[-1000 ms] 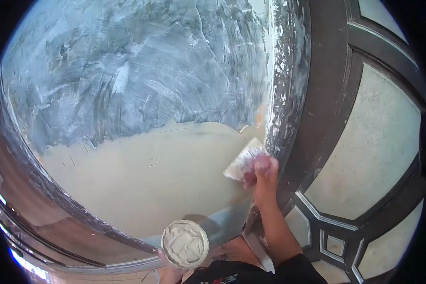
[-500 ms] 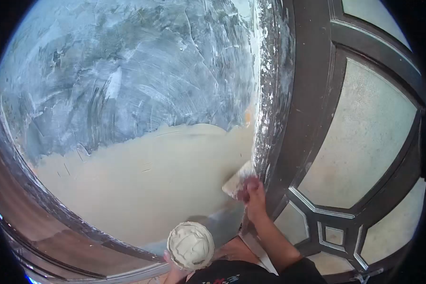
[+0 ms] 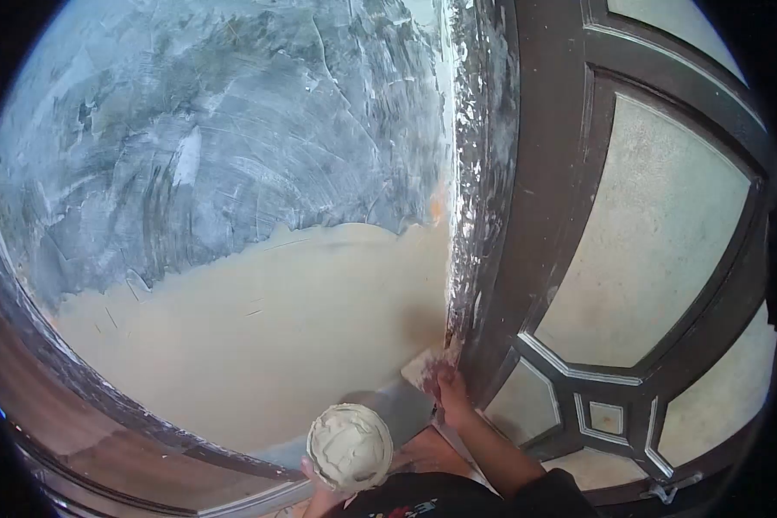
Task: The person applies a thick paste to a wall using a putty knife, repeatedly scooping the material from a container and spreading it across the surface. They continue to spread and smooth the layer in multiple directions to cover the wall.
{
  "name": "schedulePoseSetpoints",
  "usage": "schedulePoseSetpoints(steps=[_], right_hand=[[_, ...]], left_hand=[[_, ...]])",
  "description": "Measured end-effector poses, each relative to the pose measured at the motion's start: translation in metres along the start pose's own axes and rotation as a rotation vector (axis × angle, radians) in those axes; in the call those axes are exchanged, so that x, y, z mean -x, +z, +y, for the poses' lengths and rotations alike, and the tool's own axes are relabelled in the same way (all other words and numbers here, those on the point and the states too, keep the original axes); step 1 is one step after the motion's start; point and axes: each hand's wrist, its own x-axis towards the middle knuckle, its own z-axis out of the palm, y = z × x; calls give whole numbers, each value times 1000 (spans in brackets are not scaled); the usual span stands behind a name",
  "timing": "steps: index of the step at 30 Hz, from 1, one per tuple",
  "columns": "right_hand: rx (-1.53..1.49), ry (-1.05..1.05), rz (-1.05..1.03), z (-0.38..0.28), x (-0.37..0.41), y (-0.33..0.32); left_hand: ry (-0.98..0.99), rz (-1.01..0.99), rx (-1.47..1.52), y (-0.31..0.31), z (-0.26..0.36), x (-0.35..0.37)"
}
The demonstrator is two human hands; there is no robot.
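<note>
My left hand is closed around the side of a round tub of pale putty, held low in front of my body. The putty is heaped and swirled at the top. Most of my left fingers are hidden under the tub. With its fingers wrapped round the handle, my right hand grips a wide putty knife. The blade lies at the lower right edge of the panel, beside the dark frame. Fresh beige putty coats the panel's lower part smoothly. Above it, the bluish grey surface is streaked and patchy.
A dark upright frame spotted with white splashes borders the panel on the right. Beyond stands a dark panelled door with pale insets and a metal latch at the bottom. A curved dark ledge runs along the lower left.
My right hand and the putty knife have moved down along the panel's right edge. The view has shifted slightly, while my left hand still holds the tub in about the same place.
</note>
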Motion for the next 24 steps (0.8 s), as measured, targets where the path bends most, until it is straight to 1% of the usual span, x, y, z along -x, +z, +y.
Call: schedulePoseSetpoints(steps=[1,2,4,6,8,9,10,11,12,14,15,16,18,20,22,23,24], right_hand=[[-15,105,-62,-2,6,-3],[-13,110,-61,-4,4,-2],[-20,-182,105,-20,-10,5],[-218,-350,-65,-76,-10,30],[-9,-658,3,-95,-37,48],[-11,-655,2,-118,-31,61],[128,-692,-67,-149,-12,76],[267,-727,-135,-165,-1,86],[264,-725,-132,-164,-2,91],[480,-698,-37,-160,-6,96],[291,-639,-13,-125,-33,89],[287,-637,-11,-97,-47,77],[41,-431,53,-40,-65,43],[66,-289,102,38,-72,6],[120,-199,46,26,-14,2],[120,-201,41,12,-1,2],[144,-100,-30,1,11,0]], left_hand=[[1,-3,5,0,0,0],[-4,-5,12,0,-1,0],[-22,-10,26,0,-2,-1],[-31,-15,30,6,0,-4],[-49,-56,-42,19,6,-8],[-49,-53,-43,18,4,-8],[-60,-24,-62,15,0,-8],[-71,5,-80,13,-2,-8],[-73,5,-83,13,-4,-8],[-77,8,-34,14,-6,-8],[-81,8,-40,14,-6,-7],[-78,24,-60,13,-4,-6],[-70,43,-75,14,-3,-4],[-58,54,-59,14,-2,0],[-63,57,-76,14,1,2],[-61,56,-93,14,1,0],[-59,59,-92,13,0,0]])
